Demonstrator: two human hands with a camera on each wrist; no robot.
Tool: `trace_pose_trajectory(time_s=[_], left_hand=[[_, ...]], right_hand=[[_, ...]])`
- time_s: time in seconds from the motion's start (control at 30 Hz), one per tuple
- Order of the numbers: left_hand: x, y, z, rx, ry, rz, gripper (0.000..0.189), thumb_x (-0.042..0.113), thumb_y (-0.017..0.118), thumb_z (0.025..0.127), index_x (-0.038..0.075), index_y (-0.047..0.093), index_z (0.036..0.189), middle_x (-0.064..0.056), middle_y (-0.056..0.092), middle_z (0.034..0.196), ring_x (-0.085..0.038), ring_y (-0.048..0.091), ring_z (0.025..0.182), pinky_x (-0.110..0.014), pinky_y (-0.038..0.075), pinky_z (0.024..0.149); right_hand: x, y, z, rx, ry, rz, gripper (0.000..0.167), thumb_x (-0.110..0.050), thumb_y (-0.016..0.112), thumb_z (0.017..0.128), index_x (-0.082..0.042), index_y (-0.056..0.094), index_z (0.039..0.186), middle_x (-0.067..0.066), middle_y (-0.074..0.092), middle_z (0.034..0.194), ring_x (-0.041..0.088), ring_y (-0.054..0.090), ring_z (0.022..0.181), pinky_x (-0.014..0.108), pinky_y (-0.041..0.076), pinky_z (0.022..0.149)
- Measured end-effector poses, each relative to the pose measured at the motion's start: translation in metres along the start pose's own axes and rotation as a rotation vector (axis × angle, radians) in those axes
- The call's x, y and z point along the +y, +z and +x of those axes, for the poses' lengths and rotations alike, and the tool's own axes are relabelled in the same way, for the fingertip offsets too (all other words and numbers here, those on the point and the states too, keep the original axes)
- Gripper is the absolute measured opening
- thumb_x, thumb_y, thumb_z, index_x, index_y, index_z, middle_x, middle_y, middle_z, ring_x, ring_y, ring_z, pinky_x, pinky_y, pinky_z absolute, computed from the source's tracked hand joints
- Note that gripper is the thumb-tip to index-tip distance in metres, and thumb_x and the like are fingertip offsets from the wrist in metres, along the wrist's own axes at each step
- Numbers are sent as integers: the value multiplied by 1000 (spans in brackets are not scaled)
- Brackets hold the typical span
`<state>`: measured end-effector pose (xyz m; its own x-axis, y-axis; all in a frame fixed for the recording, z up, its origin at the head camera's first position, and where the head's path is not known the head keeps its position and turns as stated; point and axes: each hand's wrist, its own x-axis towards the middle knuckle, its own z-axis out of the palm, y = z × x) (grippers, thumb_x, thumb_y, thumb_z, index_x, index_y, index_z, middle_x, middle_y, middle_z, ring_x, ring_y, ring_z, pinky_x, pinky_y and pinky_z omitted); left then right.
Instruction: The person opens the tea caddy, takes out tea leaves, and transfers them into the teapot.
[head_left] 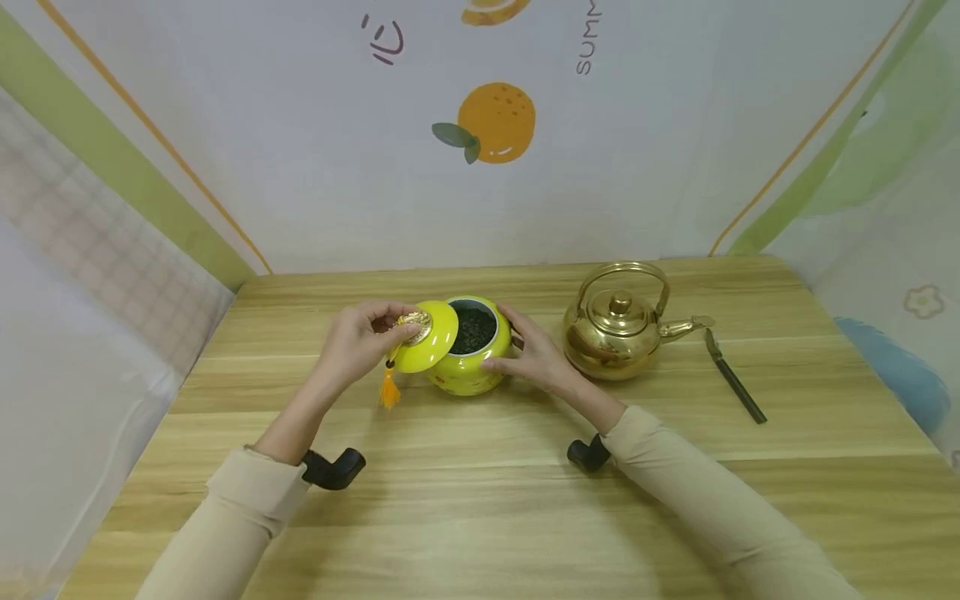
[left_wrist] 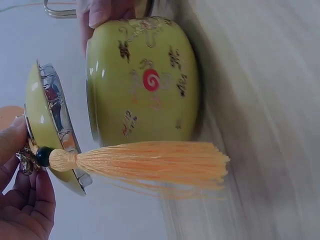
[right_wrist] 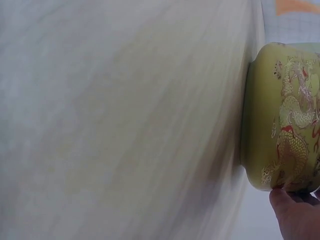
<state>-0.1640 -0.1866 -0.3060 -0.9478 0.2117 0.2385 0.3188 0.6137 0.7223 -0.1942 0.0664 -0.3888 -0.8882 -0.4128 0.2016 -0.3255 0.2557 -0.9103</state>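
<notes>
A yellow lidded jar point(head_left: 465, 383) stands upright on the table, holding dark loose leaves point(head_left: 474, 327). In the left wrist view, its side shows small printed characters and a red swirl; a dragon pattern appears in the right wrist view. My left hand point(head_left: 358, 337) pinches the gold knob of the yellow lid point(head_left: 444, 329), tilted above the jar's left side and apart from its mouth. From the knob dangles an orange tassel point(left_wrist: 150, 162) with a dark bead. My right hand point(head_left: 534, 354) grips the jar's right side, thumb at the front, other fingers partly hidden behind.
A shiny gold kettle point(head_left: 611, 342) with an arched handle stands just right of my right hand, spout pointing right. Beyond the spout lies a thin dark-handled tool point(head_left: 738, 387). A printed curtain point(head_left: 615, 183) rises behind the wooden table point(head_left: 450, 517).
</notes>
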Motion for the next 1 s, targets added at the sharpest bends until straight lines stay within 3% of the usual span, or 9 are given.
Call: trace_pose_trajectory(time_s=[0.23, 0.43, 0.6, 0.8, 1.0], left_hand=[[13, 16, 26, -62, 7, -29, 20, 15, 70, 85, 4, 71, 102, -8, 62, 77, -18, 49, 65, -19, 40, 50], [23, 26, 40, -109, 26, 0, 21, 15, 70, 85, 3, 71, 103, -8, 63, 79, -17, 49, 67, -20, 41, 53], [26, 33, 45, -124, 24, 46, 21, 15, 70, 85, 4, 71, 103, -9, 66, 84, -17, 50, 70, -23, 43, 58], [23, 37, 48, -129, 24, 76, 19, 15, 71, 85, 4, 72, 100, -10, 66, 89, -18, 52, 72, -25, 45, 61], [21, 41, 49, -122, 40, 107, 18, 15, 71, 84, 4, 73, 98, -9, 66, 88, -18, 51, 72, -25, 44, 61]], right_hand=[[1, 0, 0, 2, -7, 21, 89, -5, 78, 75, 6, 24, 145, 22, 27, 150, 35, 29, 138, 44, 31, 111], [1, 0, -1, 8, -6, 26, 89, -8, 79, 75, 0, 26, 146, 18, 30, 150, 32, 31, 137, 44, 31, 111], [1, 0, -1, 3, -12, 40, 91, -9, 79, 75, -4, 24, 148, 16, 29, 151, 30, 30, 138, 44, 29, 112], [-12, -1, -5, 0, 4, 40, 89, -6, 77, 76, 1, 24, 147, 20, 27, 151, 34, 29, 138, 46, 29, 112], [4, 0, -1, 10, -11, 31, 90, -8, 79, 75, 2, 24, 147, 19, 28, 150, 33, 30, 138, 45, 30, 111]])
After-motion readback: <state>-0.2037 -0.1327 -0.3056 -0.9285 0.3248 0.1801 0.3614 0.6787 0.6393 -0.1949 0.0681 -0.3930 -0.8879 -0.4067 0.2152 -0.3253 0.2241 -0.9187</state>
